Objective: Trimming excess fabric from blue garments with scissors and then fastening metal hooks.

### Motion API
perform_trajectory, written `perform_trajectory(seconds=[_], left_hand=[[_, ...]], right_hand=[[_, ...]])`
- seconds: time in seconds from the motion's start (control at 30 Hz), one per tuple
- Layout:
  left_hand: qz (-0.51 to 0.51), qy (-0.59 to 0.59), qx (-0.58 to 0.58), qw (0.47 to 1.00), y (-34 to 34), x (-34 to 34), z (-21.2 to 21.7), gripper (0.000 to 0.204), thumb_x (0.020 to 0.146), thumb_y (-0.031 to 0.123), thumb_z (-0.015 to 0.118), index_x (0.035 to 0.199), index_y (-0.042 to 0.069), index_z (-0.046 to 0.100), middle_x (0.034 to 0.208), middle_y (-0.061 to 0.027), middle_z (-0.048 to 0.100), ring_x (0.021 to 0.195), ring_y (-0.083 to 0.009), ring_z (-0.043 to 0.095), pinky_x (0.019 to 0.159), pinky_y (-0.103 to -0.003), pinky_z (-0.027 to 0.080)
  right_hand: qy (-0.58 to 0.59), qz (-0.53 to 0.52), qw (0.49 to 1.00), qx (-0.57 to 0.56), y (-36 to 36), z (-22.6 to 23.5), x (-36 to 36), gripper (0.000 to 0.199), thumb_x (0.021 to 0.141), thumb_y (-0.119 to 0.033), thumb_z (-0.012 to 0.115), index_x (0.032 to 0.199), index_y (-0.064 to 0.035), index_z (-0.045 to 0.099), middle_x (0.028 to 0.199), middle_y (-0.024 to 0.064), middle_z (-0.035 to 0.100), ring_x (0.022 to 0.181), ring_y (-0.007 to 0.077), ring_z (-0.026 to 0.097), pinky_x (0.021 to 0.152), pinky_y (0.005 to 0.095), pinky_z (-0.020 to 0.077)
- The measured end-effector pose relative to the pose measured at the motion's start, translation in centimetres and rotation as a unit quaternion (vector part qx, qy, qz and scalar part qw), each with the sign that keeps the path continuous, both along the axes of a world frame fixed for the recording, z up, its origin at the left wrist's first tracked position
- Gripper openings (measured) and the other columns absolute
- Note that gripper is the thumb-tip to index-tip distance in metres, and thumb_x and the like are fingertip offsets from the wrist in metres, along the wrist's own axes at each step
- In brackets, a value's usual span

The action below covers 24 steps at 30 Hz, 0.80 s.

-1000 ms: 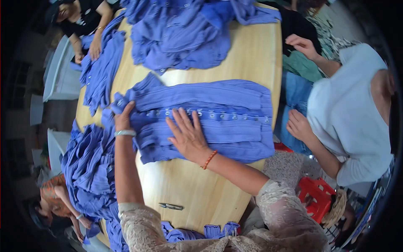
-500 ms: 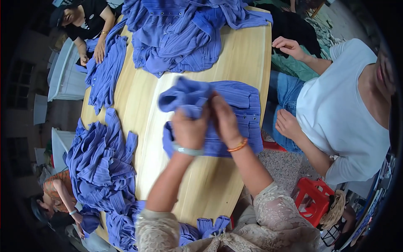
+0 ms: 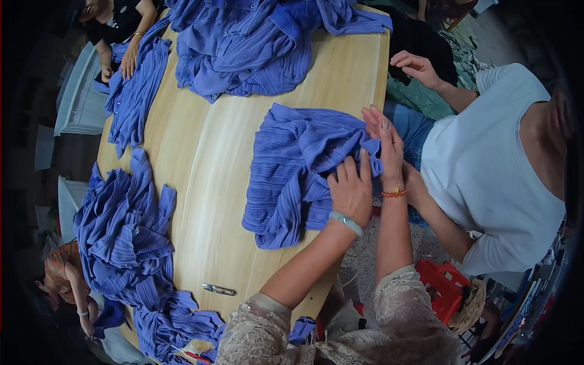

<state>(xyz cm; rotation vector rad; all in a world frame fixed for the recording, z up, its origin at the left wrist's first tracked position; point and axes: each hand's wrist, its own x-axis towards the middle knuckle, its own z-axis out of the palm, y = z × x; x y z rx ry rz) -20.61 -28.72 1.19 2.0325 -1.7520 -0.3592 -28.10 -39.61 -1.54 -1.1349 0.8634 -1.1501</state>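
Bunched blue pleated garment [image 3: 298, 173] on the right part of the wooden bench [image 3: 207, 158], long axis running near to far, bulk lying left of both hands. Left hand [image 3: 351, 191] palm-down on the garment's right edge, fingers curled into the folds and gripping cloth; right hand [image 3: 384, 143] just beyond at the far-right corner, fingers straight and together, pressed along the edge, whether pinching cloth unclear. Forearms rising from the near edge, left nearer the bulk; small snips [image 3: 219, 289] near-left, blue heap [image 3: 267, 42] far.
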Motion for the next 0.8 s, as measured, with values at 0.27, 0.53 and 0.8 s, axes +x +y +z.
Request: perform_trajectory(seconds=[0.27, 0.53, 0.8], left_hand=[[0.039, -0.018, -0.086, 0.995, 11.4, 7.6, 4.6, 0.069, 0.073, 0.02, 0.077, 0.135, 0.008, 0.051, 0.13, -0.0204, 0.051, 0.115, -0.0371, 0.05, 0.095, -0.047, 0.038], [0.04, -0.064, -0.058, 0.995, 12.6, 11.0, -1.6, 0.056, 0.076, 0.013, 0.067, 0.13, 0.01, 0.055, 0.11, -0.0088, 0.058, 0.103, -0.0276, 0.053, 0.087, -0.043, 0.037], [-0.128, -0.039, -0.057, 0.989, 14.0, 8.2, -1.6, 0.037, 0.08, 0.015, 0.065, 0.117, 0.019, 0.065, 0.13, -0.0092, 0.055, 0.131, -0.0306, 0.044, 0.109, -0.056, 0.022]], right_hand=[[0.464, 0.044, 0.78, -0.418, 4.8, 7.7, 2.0, 0.061, 0.075, -0.03, 0.077, 0.129, -0.0099, 0.057, 0.132, 0.0102, 0.055, 0.125, 0.0298, 0.049, 0.108, 0.0461, 0.0331], [0.419, 0.082, 0.834, -0.35, 1.2, 2.9, 4.6, 0.018, 0.084, -0.008, 0.059, 0.101, -0.0071, 0.066, 0.096, 0.0117, 0.066, 0.103, 0.0282, 0.061, 0.1, 0.0452, 0.039], [0.295, -0.02, 0.954, -0.053, -5.8, -2.6, 1.3, 0.027, 0.092, -0.01, 0.054, 0.115, 0.0015, 0.063, 0.093, 0.0193, 0.07, 0.082, 0.0271, 0.07, 0.075, 0.0336, 0.0535]])
